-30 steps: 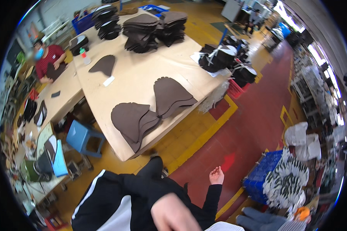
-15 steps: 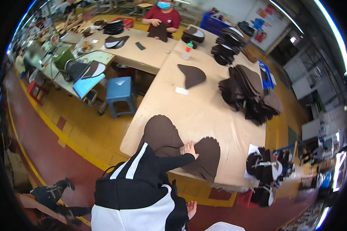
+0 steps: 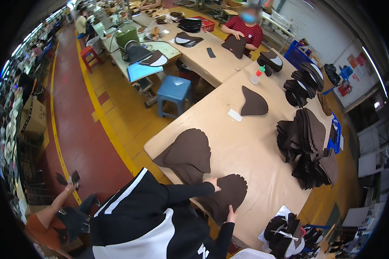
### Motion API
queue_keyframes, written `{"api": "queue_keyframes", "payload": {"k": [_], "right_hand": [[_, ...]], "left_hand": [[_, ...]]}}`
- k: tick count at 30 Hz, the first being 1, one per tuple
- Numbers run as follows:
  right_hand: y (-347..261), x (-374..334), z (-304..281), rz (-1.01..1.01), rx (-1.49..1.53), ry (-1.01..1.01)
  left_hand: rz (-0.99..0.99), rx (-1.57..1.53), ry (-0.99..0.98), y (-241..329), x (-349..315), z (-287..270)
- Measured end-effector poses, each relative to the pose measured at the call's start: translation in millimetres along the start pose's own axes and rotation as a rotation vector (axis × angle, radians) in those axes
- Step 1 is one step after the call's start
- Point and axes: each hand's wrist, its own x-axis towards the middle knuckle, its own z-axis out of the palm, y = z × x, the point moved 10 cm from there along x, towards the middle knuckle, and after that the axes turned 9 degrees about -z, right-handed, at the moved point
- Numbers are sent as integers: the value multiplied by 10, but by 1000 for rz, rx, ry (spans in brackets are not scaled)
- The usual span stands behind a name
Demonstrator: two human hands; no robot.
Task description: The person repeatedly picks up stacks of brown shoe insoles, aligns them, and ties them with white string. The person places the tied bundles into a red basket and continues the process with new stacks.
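A dark brown cut piece of material (image 3: pixel 230 193), rounded and notched along its far edge, lies at the near edge of the table (image 3: pixel 263 172). My left hand (image 3: pixel 213 184) is at its left side, fingers closed on the margin. At its lower right side my right hand (image 3: pixel 232 215) grips the edge, thumb on top and the other fingers mostly hidden. Left of it are more brown pieces (image 3: pixel 186 151) of like shape, overlapping each other. Another brown piece (image 3: pixel 253 102) lies flat farther off, beside a small white card (image 3: pixel 235 115).
Stacks of brown pieces (image 3: pixel 304 134) stand along the table's right side, with a tied bundle (image 3: pixel 285 235) at the near right. A bottle (image 3: pixel 257 75) stands farther back. A blue stool (image 3: pixel 173 95) is left of the table. Across it, a masked person (image 3: pixel 245 30) handles a brown piece.
My right hand has come up from below the table edge onto the brown piece's edge. My left hand has stayed by its left side. The view has turned leftward.
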Motion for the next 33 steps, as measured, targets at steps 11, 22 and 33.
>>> {"api": "queue_keyframes", "payload": {"k": [11,22,33], "right_hand": [[-315,-285,-2,377,243,-303],[-1583,-290,-181,-206,88,-306],[-1645,-457,231,-714,-125,-587]], "left_hand": [[-14,-204,-43,-210,17,262],[465,-718,140,467,-1327,-340],[692,-371,146,193,-773,-231]]}}
